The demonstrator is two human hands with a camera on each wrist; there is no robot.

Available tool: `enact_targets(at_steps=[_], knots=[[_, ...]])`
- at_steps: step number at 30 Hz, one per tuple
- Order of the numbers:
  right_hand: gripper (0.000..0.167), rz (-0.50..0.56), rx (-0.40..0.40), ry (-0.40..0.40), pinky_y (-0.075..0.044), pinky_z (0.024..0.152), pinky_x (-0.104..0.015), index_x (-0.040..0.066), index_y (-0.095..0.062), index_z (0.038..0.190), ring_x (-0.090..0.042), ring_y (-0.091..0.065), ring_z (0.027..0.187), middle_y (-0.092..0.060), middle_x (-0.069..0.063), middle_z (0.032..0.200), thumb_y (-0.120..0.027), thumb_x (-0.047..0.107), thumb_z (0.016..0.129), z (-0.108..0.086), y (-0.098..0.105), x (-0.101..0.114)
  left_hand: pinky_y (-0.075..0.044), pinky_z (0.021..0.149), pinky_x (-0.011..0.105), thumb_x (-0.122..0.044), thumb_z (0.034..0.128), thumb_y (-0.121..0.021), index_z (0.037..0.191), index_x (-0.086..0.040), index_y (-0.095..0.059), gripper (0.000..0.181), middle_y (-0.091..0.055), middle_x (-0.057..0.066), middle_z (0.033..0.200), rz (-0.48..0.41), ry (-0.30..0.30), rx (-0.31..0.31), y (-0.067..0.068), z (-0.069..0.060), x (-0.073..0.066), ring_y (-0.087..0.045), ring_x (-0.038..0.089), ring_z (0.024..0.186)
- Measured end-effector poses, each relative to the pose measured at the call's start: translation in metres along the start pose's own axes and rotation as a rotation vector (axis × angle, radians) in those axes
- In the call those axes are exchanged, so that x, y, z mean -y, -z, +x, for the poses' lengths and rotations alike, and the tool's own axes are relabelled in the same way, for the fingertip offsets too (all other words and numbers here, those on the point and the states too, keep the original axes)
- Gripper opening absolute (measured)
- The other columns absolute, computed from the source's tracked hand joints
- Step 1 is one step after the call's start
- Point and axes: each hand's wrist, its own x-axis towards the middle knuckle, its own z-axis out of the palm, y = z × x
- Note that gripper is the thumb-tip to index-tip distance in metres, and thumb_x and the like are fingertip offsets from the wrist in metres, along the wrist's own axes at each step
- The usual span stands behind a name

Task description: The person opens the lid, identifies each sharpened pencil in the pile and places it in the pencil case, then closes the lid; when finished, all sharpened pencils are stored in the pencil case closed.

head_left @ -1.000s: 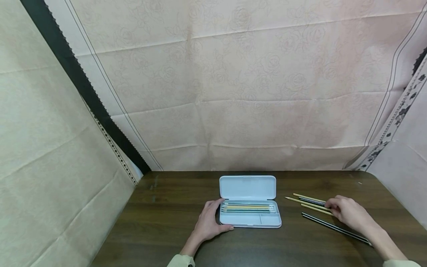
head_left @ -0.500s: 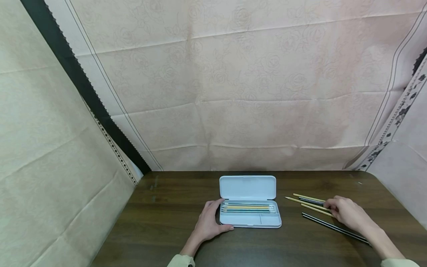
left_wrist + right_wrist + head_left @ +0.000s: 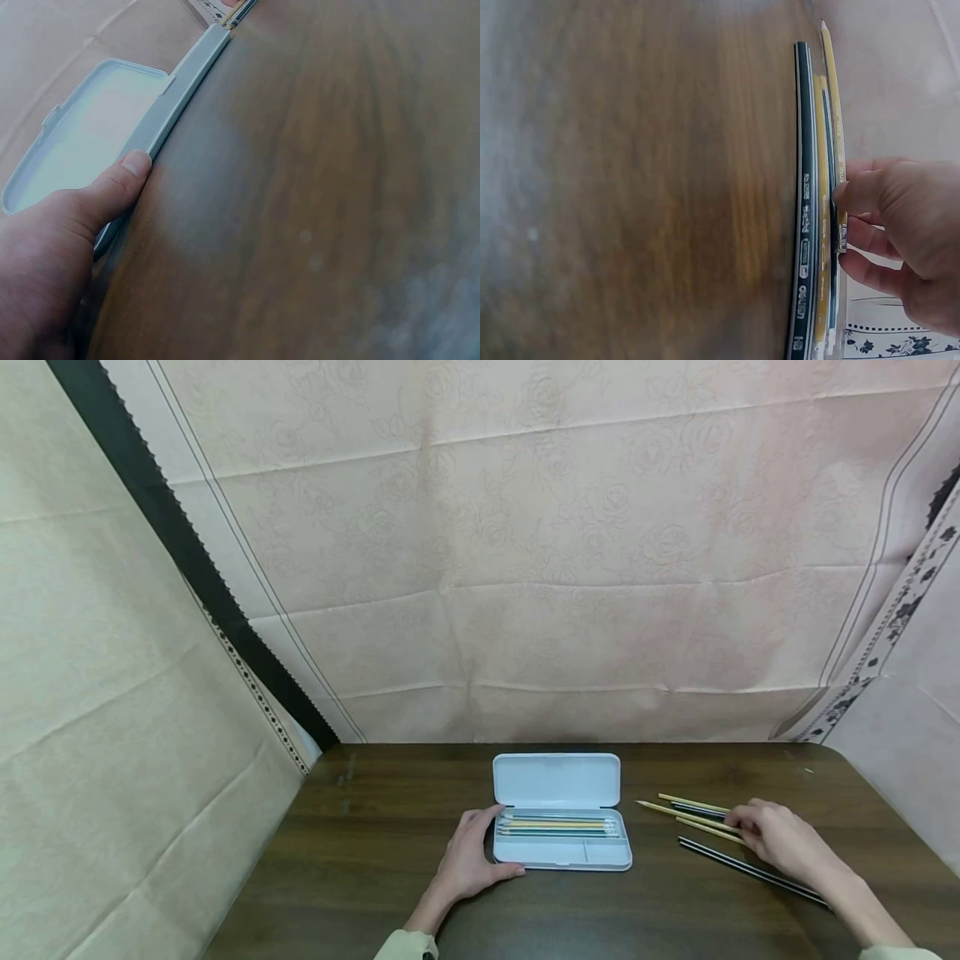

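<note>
A light blue pencil case (image 3: 540, 857) lies with its lid up on the table, several pencils (image 3: 558, 827) side by side in its rear compartment. My left hand (image 3: 468, 860) grips the case's left end, thumb along the front wall, as the left wrist view also shows. On the right, my right hand (image 3: 780, 839) pinches a sharpened yellow pencil (image 3: 832, 97) near its rear end, between thumb and fingers. Beside it lie other yellow pencils (image 3: 822, 150) and dark ones. A dark striped pencil (image 3: 804, 150) lies nearest in the right wrist view.
The brown wooden table (image 3: 360, 877) ends at a pale cloth backdrop (image 3: 562, 610) behind the case. More cloth (image 3: 150, 735) hangs on the left. Dark striped pencils (image 3: 750, 870) lie in front of the right hand, partly under the forearm.
My right hand has shifted very slightly left, and the pinched yellow pencil's tip has moved a little left with it. The left hand and the case stay in place.
</note>
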Motion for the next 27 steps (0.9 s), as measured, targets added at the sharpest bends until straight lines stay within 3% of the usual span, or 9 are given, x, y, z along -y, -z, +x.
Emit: enact_targets(at_steps=[9,15,27], knots=[[0.038,0.029,-0.072,0.094,-0.039,0.051,-0.027,0.018,-0.069,0.083,0.004,-0.043,0.066,-0.048,0.020,0.076,-0.081,-0.012,0.062,0.004,-0.001,0.009,-0.044,0.094,0.050,-0.055,0.0693,-0.088,0.147,-0.018,-0.049,0.095,-0.056,0.001,0.138,0.007,-0.012,-0.007,-0.001,0.000,0.001,-0.046,0.021,0.124],[0.039,0.038,-0.095,0.113,-0.040,0.050,-0.028,0.019,-0.069,0.083,0.003,-0.045,0.066,-0.051,0.019,0.076,-0.082,-0.011,0.060,0.008,-0.001,0.017,-0.044,0.095,0.049,-0.056,0.0693,-0.088,0.147,-0.017,-0.048,0.095,-0.056,0.001,0.138,0.015,-0.016,-0.007,0.000,0.001,0.001,-0.046,0.021,0.123],[0.038,0.063,-0.027,0.117,-0.038,0.051,-0.026,0.018,-0.070,0.086,0.003,-0.041,0.066,-0.046,0.020,0.077,-0.081,-0.011,0.066,0.020,-0.002,0.037,-0.044,0.095,0.050,-0.057,0.0690,-0.087,0.147,-0.017,-0.049,0.095,-0.056,0.002,0.138,0.013,-0.009,-0.003,0.000,0.000,0.000,-0.046,0.021,0.123]])
